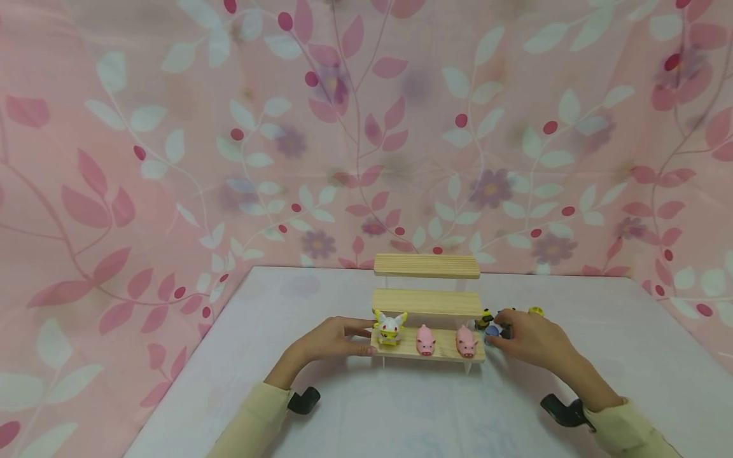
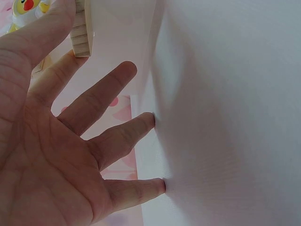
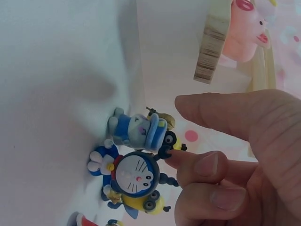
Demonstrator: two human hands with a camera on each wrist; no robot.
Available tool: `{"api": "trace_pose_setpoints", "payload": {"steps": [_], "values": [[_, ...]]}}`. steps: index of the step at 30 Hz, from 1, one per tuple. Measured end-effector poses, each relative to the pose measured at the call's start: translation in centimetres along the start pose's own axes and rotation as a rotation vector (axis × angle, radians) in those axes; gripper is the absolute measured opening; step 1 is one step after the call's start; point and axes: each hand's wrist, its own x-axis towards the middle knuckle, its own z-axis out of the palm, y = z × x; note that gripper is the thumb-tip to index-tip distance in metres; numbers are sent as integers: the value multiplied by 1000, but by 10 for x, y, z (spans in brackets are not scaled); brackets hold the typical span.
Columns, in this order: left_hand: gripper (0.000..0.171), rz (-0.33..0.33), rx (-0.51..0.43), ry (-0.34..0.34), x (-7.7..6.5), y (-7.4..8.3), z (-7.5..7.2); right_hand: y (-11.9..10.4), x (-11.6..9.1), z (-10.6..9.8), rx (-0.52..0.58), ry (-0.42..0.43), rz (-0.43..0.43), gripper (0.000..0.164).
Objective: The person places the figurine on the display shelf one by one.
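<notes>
A three-tier wooden display shelf (image 1: pixel 426 299) stands on the table. On its lowest tier sit a white-and-yellow eared figurine (image 1: pixel 389 329) and two pink pig figurines (image 1: pixel 425 341). My left hand (image 1: pixel 329 338) holds the left end of that tier between thumb and index finger; in the left wrist view the other fingers are spread, two reaching the tabletop. Right of the shelf, my right hand (image 1: pixel 535 337) is over a group of figurines. In the right wrist view its thumb stands apart from the bent index finger, beside a blue-hatted figurine (image 3: pixel 138 132) and a blue cat figurine (image 3: pixel 136 175).
Yellow goggled figurines (image 3: pixel 146 203) stand behind the blue ones. A red-and-white thing (image 3: pixel 84 220) shows at the lower edge of the right wrist view. A white cloth covers the table (image 1: pixel 412 413), and a pink floral curtain (image 1: pixel 366 140) hangs behind.
</notes>
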Motion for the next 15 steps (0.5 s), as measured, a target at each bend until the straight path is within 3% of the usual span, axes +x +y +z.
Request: {"api": "trace_pose_setpoints", "payload": {"steps": [15], "values": [[64,14,-6,-3,1,-1,0,1,4,8,-23,8,31,40]]}}
